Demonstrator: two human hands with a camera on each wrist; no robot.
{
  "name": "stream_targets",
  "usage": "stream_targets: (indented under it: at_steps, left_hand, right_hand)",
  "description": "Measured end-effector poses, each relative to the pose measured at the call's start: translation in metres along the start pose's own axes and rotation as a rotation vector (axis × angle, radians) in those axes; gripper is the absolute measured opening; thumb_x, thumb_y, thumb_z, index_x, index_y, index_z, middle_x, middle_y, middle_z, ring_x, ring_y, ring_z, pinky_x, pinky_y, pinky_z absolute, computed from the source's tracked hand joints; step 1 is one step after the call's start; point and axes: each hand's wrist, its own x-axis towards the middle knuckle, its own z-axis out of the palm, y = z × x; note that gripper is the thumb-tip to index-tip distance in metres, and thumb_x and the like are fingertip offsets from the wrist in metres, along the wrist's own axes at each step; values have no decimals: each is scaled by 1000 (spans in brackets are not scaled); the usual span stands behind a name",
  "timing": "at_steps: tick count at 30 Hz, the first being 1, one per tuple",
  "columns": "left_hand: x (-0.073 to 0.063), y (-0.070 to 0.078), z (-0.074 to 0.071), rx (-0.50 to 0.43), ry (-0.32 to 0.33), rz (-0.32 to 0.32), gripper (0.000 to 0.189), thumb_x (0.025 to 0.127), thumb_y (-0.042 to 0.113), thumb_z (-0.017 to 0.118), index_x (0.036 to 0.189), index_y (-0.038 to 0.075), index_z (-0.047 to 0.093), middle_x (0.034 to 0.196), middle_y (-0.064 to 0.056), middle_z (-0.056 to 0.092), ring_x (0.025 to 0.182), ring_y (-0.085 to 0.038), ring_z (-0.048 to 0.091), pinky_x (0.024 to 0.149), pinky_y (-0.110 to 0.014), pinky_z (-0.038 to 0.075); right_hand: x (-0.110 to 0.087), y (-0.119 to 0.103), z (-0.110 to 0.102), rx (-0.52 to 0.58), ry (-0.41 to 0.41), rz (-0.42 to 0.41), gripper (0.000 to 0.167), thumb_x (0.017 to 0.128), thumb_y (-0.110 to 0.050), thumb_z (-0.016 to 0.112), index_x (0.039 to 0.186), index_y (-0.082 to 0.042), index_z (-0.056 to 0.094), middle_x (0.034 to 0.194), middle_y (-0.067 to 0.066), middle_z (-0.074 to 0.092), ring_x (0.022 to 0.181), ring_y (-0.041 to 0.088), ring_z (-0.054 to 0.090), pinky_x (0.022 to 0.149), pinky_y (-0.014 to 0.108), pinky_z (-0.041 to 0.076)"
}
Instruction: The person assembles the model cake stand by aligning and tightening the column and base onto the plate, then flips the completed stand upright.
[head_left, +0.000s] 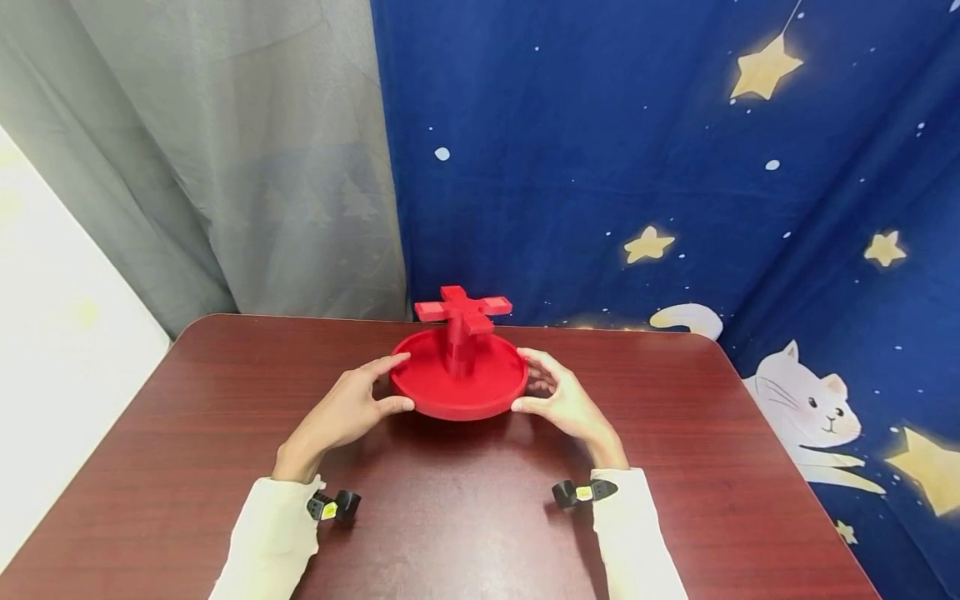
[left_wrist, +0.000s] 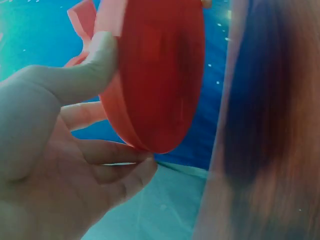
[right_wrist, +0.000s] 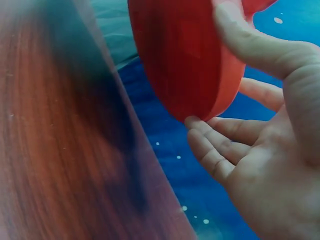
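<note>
A red round tray [head_left: 427, 379] carries a central post [head_left: 459, 354] topped by a four-armed cross [head_left: 463, 308]. Both hands hold it at opposite sides of its rim. My left hand [head_left: 348, 408] grips the left edge, its thumb at the near side and fingers spread along the rim. On the right edge, my right hand [head_left: 566, 400] does the same. In the left wrist view the tray's flat underside [left_wrist: 160, 75] shows, raised off the table. The right wrist view also shows the underside [right_wrist: 180, 55], with fingertips at its lower edge.
The dark red wooden table [head_left: 465, 517] spreads beneath the tray. Behind it hang a grey curtain [head_left: 300, 167] and a blue curtain [head_left: 562, 167] with stars and a cat. Each white sleeve has a small black device [head_left: 333, 506] at the wrist.
</note>
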Motion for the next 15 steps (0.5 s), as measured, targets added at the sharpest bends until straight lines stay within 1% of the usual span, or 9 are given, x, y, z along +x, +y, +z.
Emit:
stream_targets:
  at_steps: [2, 5, 8, 10, 12, 15]
  left_hand:
    - [-1, 2, -2, -34, 12, -13, 71, 86, 26, 78, 147, 7, 47, 139, -17, 57, 119, -35, 61, 97, -51, 52]
    - [-2, 5, -3, -67, 33, -28, 69, 88, 28, 76, 147, 8, 47, 135, -16, 61, 110, -33, 66, 91, -47, 56]
    - [-2, 8, -3, -70, 56, -51, 63, 90, 32, 74, 144, 10, 51, 130, -15, 64, 106, -30, 68, 89, -43, 57]
    - [-1, 10, -2, -78, 70, -75, 58, 91, 34, 73, 141, 12, 55, 128, -13, 65, 105, -29, 69, 89, -42, 58]
    - [-1, 10, -2, -92, 84, -85, 52, 92, 35, 72, 137, 13, 58, 126, -13, 66, 105, -29, 69, 90, -42, 57]
    - [0, 10, -1, -120, 99, -86, 47, 94, 34, 69, 134, 12, 59, 127, -14, 65, 108, -30, 68, 92, -43, 56]
  right_hand:
    - [-1, -3, -1, -6, 17, 1, 74, 80, -5, 81, 145, -5, 46, 135, 17, 60, 117, 34, 60, 101, 54, 48]
    - [-2, -6, -3, -16, 21, -13, 71, 82, -5, 79, 145, -6, 47, 134, 18, 60, 116, 33, 60, 102, 53, 48]
    - [-3, -7, -5, -24, 35, -24, 71, 81, -1, 79, 144, -8, 48, 135, 17, 60, 114, 33, 60, 101, 52, 48]
    - [-3, -7, -6, -17, 59, -32, 72, 79, 2, 80, 143, -9, 50, 136, 17, 60, 113, 31, 61, 101, 48, 49]
    - [-3, -7, -7, -7, 100, -41, 71, 77, 4, 81, 141, -9, 51, 135, 17, 61, 110, 27, 63, 99, 40, 51]
    - [-2, -6, -6, 47, 177, -69, 64, 78, 7, 79, 136, -3, 55, 129, 22, 64, 103, 19, 67, 93, 27, 54]
